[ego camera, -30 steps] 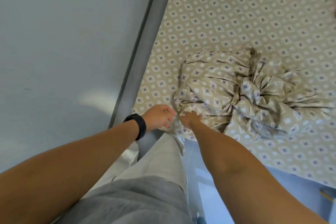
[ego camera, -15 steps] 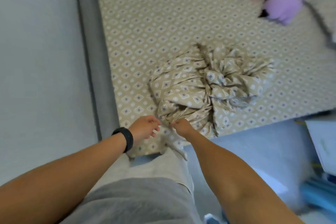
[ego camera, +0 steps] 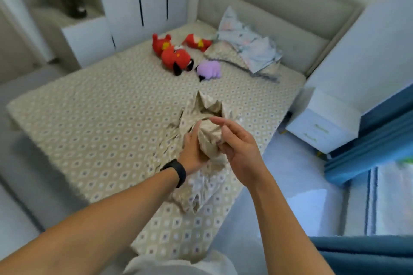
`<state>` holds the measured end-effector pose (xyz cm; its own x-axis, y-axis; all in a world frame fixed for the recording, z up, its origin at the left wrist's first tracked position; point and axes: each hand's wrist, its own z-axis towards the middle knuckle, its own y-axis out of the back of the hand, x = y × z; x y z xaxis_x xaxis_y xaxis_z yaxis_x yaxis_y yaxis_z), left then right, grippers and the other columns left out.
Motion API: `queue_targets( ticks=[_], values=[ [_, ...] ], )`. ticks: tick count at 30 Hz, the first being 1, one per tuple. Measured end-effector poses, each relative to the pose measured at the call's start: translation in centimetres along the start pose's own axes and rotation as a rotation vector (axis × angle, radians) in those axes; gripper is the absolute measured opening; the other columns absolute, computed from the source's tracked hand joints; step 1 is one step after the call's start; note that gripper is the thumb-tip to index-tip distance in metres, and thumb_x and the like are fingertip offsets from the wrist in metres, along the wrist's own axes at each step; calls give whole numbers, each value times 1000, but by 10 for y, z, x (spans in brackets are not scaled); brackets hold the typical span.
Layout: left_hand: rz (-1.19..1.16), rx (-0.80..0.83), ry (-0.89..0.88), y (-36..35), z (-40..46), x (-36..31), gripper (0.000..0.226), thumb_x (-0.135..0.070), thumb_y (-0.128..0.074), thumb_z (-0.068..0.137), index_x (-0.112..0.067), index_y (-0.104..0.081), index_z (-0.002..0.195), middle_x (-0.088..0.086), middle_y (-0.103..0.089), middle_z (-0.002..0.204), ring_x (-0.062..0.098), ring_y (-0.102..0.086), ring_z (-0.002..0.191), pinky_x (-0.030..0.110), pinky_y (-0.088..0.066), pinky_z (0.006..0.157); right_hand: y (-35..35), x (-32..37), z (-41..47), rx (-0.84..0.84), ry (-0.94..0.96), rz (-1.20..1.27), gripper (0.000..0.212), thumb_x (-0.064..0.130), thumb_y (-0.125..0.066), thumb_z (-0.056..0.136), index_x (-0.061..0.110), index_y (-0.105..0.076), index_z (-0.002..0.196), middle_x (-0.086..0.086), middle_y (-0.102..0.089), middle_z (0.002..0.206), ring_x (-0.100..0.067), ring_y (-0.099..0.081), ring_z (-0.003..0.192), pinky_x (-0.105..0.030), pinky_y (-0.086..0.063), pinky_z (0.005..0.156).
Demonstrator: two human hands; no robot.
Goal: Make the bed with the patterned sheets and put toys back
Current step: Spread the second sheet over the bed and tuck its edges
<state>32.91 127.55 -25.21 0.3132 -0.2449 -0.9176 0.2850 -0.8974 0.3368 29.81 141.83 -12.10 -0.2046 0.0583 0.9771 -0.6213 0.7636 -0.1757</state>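
- Right now I have both hands on the bunched patterned sheet [ego camera: 207, 131], lifted off the bed [ego camera: 89, 123] near its 5 o'clock edge, with a loose tail hanging down to the fitted cover below.
- My left hand [ego camera: 192, 152] has its grip wrapped round the left side of the bundle; the black wristband [ego camera: 175, 172] sits just behind it.
- My right hand [ego camera: 237, 140] pinches the cloth low with the curled lower fingers, while the index finger and thumb stand out straight and free above it.
- I judge the step to be finding an edge or corner so that the sheet can be shaken out flat. To do it well I would keep one grip fixed and walk the other along the hem, not pull at the middle of the wad, which would only tighten the creases.
- Once a corner is in each hand, I would lift high and flick toward 12 o'clock, so the cloth opens over the mattress and not over the floor at 4 o'clock.
- The red plush toys [ego camera: 174, 51] and the purple plush toy [ego camera: 210, 69] lie at 12 o'clock beside the crumpled pillowcase [ego camera: 250, 47]. A wide throw may cover them, so I would aim short or move them aside first.
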Motion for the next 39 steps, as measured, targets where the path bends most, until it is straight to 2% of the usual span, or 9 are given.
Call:
queue_targets(
  ticks=[3, 6, 13, 18, 23, 27, 32, 35, 39],
  values=[
    [128, -51, -130, 2, 11, -19, 65, -19, -71, 90, -30, -43, 148, 0, -32, 137, 17, -43, 113, 31, -41, 104, 13, 2, -13, -35, -20, -76, 27, 10, -48, 106, 17, -65, 125, 11, -71, 91, 1, -65, 80, -15, -49, 69],
    [363, 15, -255, 2, 4, -12, 9, -25, -60, 88, -25, -69, 90, -4, -68, 99, 24, -61, 96, 46, -52, 84, 25, -5, -21, -52, -19, -301, 27, 21, -61, 101, 29, -63, 127, 12, -50, 72, 0, -52, 65, -18, -46, 66],
    [457, 224, -42, 10, -42, 52, 17, -11, -57, 89, -19, -53, 74, 0, -59, 74, 22, -53, 70, 38, -43, 68, 46, -60, -42, 85, -255, -795, 72, 32, -78, 79, 33, -50, 146, 12, -60, 107, -11, -62, 99, -24, -50, 80],
    [400, 180, -23, 37, -31, 58, 28, -2, -57, 85, -23, -46, 69, 1, -54, 69, 16, -43, 64, 32, -30, 63, 38, -93, -36, -2, -256, -1049, 10, 36, -65, 87, 33, -72, 94, 9, -69, 84, -13, -63, 82, -45, -48, 90],
    [303, 175, -162, 70, -6, 66, 25, -6, -63, 88, -20, -45, 77, -2, -51, 71, 12, -38, 63, 31, -28, 60, -9, -116, 6, -286, 27, -827, 33, 8, -57, 93, 37, -72, 99, 13, -51, 90, -9, -55, 89, -33, -44, 84],
    [310, 332, -226, 110, 28, 85, 28, -4, -67, 89, -27, -56, 100, -9, -59, 94, 3, -48, 69, 25, -39, 64, -48, -125, 45, -503, 80, -706, 56, -12, -52, 87, 41, -67, 82, 8, -47, 92, -13, -53, 91, -29, -47, 85],
    [399, 519, -207, 194, 86, 114, 54, -10, -61, 98, -41, -50, 141, -18, -47, 142, 3, -44, 124, 29, -39, 103, -99, -137, 81, -739, 158, -941, 35, -1, -62, 85, 29, -78, 93, 16, -61, 109, -21, -48, 107, -36, -38, 93],
    [389, 550, -143, 242, 97, 117, 44, -9, -50, 101, -45, -68, 120, -20, -65, 126, 11, -58, 117, 35, -47, 98, -137, -134, 83, -676, -14, -1018, 26, 16, -59, 92, 35, -72, 105, 19, -64, 96, -13, -57, 100, -42, -33, 100],
    [358, 328, -136, 297, 125, 88, 37, -11, -45, 77, -37, -68, 63, -12, -64, 62, 20, -58, 66, 35, -43, 65, -178, -124, 106, -522, -54, -894, 21, 31, -49, 100, 38, -68, 109, 13, -66, 82, -5, -55, 94, -29, -23, 102]
  ],
)
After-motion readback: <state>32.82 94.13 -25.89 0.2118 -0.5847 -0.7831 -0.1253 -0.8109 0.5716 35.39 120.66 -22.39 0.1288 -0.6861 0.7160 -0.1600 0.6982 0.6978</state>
